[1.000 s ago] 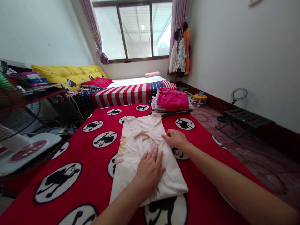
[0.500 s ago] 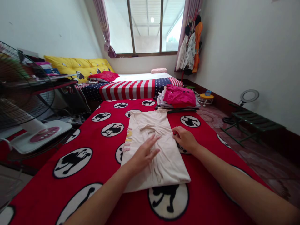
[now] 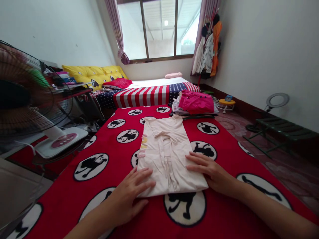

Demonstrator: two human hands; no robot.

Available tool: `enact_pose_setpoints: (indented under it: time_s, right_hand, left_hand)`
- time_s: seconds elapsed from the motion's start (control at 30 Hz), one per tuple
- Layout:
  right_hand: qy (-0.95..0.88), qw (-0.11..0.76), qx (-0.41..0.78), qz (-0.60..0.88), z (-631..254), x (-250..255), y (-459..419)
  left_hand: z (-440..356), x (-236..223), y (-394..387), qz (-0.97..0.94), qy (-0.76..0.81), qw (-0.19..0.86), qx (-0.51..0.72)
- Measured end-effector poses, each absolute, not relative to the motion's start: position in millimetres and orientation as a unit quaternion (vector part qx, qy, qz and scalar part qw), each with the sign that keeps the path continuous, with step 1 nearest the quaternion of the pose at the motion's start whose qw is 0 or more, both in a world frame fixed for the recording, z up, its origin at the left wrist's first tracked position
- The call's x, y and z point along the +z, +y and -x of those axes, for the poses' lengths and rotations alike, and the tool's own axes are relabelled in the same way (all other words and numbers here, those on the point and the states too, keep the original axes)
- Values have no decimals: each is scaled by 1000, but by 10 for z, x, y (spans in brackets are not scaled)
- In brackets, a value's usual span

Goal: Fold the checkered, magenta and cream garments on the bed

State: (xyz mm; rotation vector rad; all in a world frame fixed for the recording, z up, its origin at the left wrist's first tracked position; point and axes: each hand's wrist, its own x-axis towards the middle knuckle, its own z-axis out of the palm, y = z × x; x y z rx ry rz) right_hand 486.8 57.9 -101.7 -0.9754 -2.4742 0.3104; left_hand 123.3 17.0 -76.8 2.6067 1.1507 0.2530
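Observation:
A cream T-shirt [image 3: 171, 149] lies with its sides folded inward on the red monkey-print blanket [image 3: 94, 181]. Pink and yellow lettering shows along its left edge. My left hand [image 3: 132, 192] rests at the shirt's near left corner, fingers spread over the cloth and thumb out to the side. On the opposite edge, my right hand [image 3: 211, 171] lies with its fingers stretched onto the fabric. Neither hand grips the cloth.
Beyond the shirt sits a pile of folded clothes with a pink garment [image 3: 196, 101] on top, black hangers [image 3: 199, 117] before it. A fan [image 3: 59, 139] stands at left. At right are a green folding stool [image 3: 284, 127] and a ring light [image 3: 277, 100].
My left hand has moved from the shirt's middle to its near left corner. My right hand has come nearer along the right edge, its fingers now straightened. The view has shifted slightly.

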Motion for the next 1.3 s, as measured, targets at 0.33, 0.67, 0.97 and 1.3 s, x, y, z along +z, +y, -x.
enact_pose_setpoints:
  time_s: [0.33, 0.67, 0.97, 1.3]
  right_hand:
    - [-917, 188, 128, 329, -4719, -923, 484]
    - [-888, 219, 179, 363, -4809, -1059, 447]
    - [-923, 177, 168, 299, -4514, -758, 285]
    - [-903, 171, 176, 351, -4304, -816, 388]
  left_hand:
    - [-1868, -658, 440, -895, 419, 98, 117]
    - [-2127, -744, 521, -887, 453, 0, 83]
    - [-2199, -782, 604, -806, 571, 56, 148]
    - [-1990, -882, 733, -703, 585, 257, 312]
